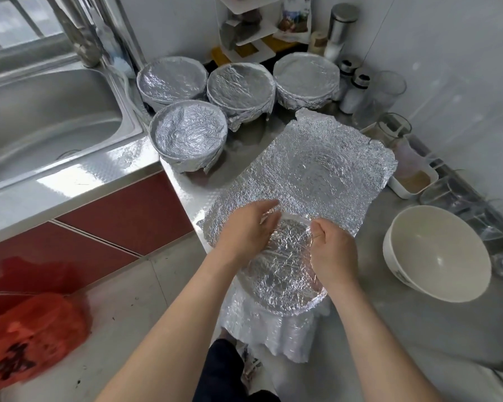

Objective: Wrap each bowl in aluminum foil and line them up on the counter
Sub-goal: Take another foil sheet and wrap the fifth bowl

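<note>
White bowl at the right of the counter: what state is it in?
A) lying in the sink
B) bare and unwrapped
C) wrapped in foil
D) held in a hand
B: the white bowl sits bare on the counter, untouched, while the left hand and right hand are busy with the foil.
</note>
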